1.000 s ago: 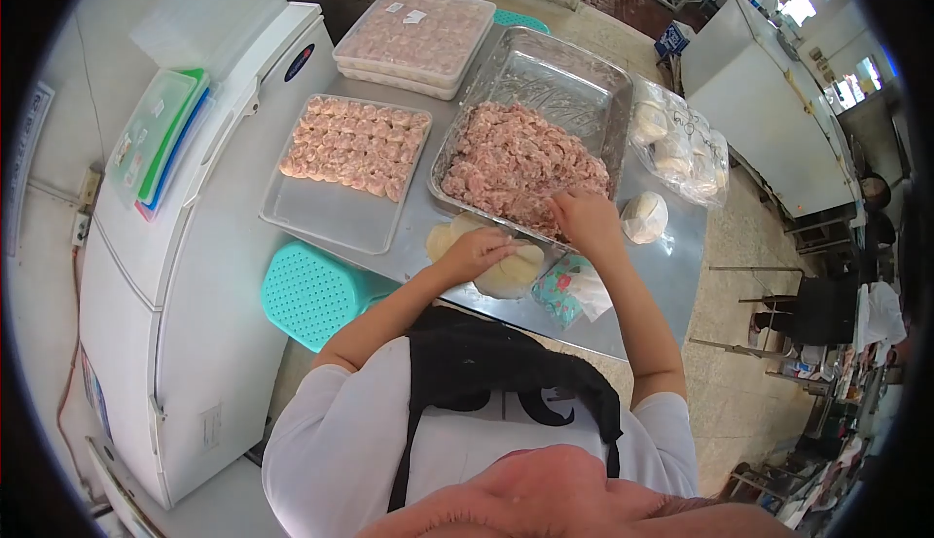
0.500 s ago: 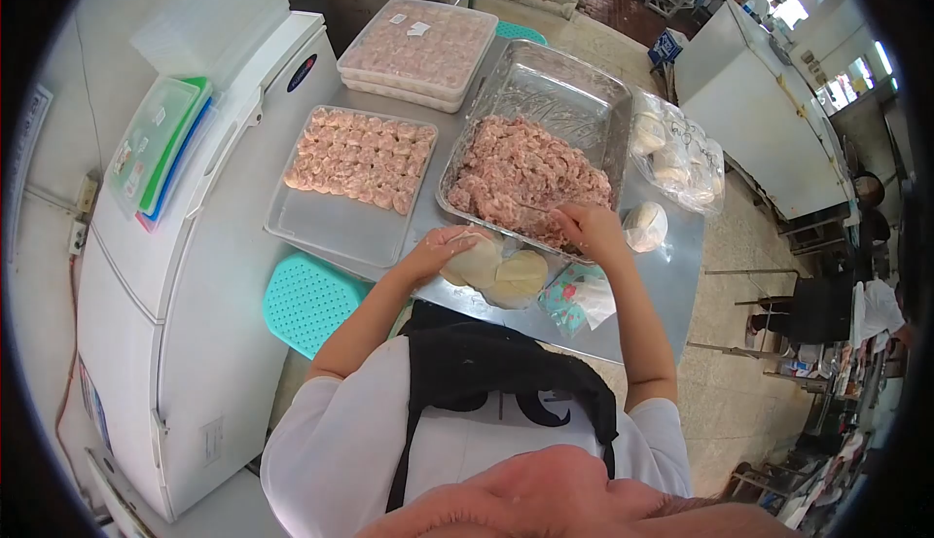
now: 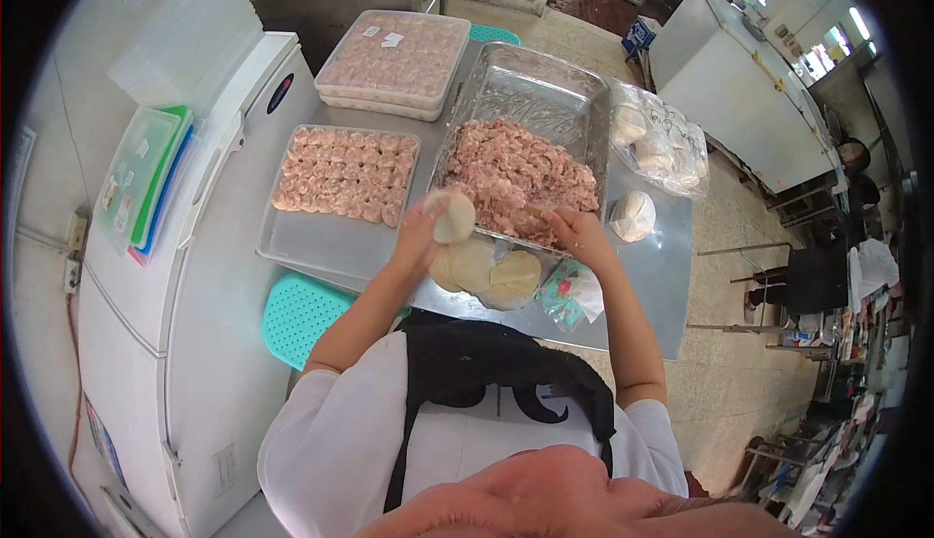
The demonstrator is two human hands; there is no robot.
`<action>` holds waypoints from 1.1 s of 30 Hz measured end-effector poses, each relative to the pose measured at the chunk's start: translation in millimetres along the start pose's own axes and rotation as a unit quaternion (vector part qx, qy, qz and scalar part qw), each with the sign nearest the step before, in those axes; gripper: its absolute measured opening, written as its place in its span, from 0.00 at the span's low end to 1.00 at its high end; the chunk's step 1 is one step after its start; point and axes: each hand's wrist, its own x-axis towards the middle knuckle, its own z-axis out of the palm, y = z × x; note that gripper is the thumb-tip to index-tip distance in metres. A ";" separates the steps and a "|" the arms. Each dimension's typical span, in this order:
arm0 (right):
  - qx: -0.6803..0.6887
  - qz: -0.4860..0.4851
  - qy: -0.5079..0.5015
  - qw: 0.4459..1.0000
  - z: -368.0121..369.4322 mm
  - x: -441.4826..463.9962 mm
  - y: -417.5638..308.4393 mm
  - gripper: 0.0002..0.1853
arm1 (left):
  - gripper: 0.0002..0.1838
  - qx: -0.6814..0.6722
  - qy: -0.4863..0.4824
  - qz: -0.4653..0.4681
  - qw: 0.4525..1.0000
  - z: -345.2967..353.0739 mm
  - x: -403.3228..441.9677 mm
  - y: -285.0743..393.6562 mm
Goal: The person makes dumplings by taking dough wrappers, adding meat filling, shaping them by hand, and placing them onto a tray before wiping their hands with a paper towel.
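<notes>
- Under steel pan (image 3: 540, 86): metal worktop (image 3: 662, 285).
- L of pan: tray (image 3: 302, 236) w/ meat rounds (image 3: 345, 176).
- Inside pan: pink mince (image 3: 525, 163).
- Off pan's near edge: dough-round pile (image 3: 475, 266).
- Pan's near edge: R hand (image 3: 584, 236), can't tell grip.
- Pan's near-L corner: L hand (image 3: 418, 234), grip pinching dough round (image 3: 453, 218).

The ground meat (image 3: 520, 173) is pink, mottled with paler flecks, against the silver-grey of the metal pan (image 3: 540, 71). The single dough wrapper (image 3: 453, 218) is creamy white; the fanned wrappers (image 3: 471, 264) run from ivory to pale yellow. Rows of filled dumplings (image 3: 345, 176) make a repeating pattern of pink centres and whitish rims. The small plastic bag (image 3: 564, 293) carries red flowers on turquoise. The stool (image 3: 302, 319) is turquoise, dotted all over. The apron (image 3: 516, 358) is black, the T-shirt (image 3: 331, 431) white. The chest freezer (image 3: 229, 343) is white with a dark blue oval badge (image 3: 280, 93).
</notes>
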 end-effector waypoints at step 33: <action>-0.124 -0.058 0.090 0.986 -19.9 -26.1 -10.6 0.14 | 0.37 -0.311 0.016 -0.091 0.946 97.8 67.4 0.3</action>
